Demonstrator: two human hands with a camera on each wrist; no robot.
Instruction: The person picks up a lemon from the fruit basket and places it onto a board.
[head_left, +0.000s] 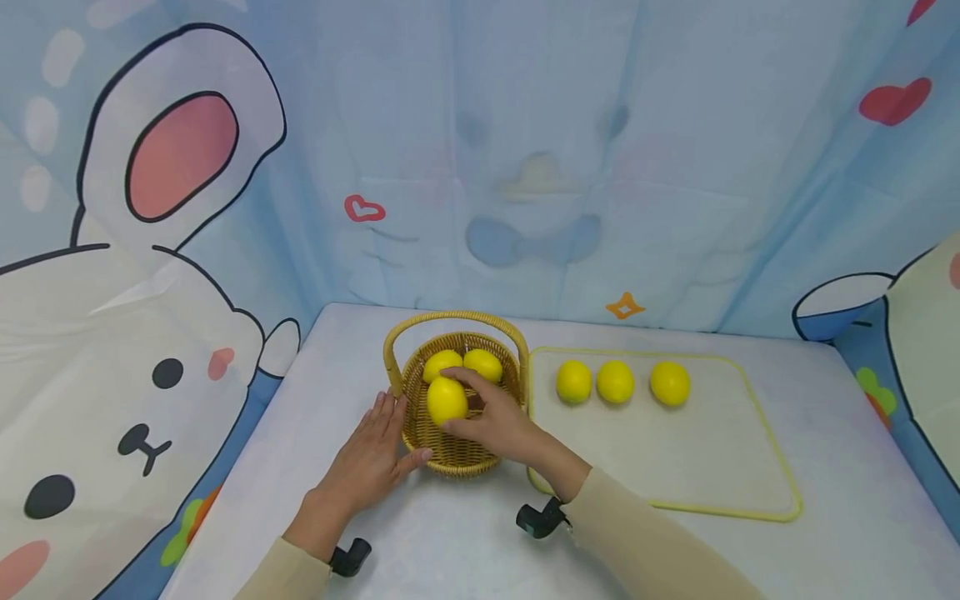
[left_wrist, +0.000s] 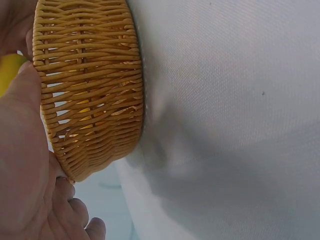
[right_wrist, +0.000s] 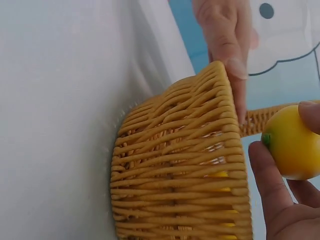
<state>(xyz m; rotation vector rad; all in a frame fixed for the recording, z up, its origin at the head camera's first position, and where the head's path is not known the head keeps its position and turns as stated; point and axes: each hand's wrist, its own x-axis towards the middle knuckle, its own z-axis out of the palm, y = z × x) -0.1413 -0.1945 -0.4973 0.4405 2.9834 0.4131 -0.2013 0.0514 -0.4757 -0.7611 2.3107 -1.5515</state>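
Note:
A wicker basket (head_left: 450, 468) with a tall arched handle stands on the table, with two yellow lemons (head_left: 483, 364) inside at its back. Above the basket's opening, my right hand (head_left: 501, 421) holds another lemon (head_left: 447, 402) between thumb and fingers. That lemon (right_wrist: 292, 145), in the right wrist view, shows a green tip and is raised past the rim. My left hand (head_left: 372, 454) rests against the basket's left side, fingers straight and thumb along the front rim. In the left wrist view, the left thumb (left_wrist: 25, 90) touches the woven rim.
Right of the basket lies a pale tray (head_left: 660, 467) with a yellow edge, close against it. Three lemons (head_left: 615, 382) sit in a row on its back part. A printed cloth (head_left: 540, 275) hangs behind the white table (head_left: 450, 550).

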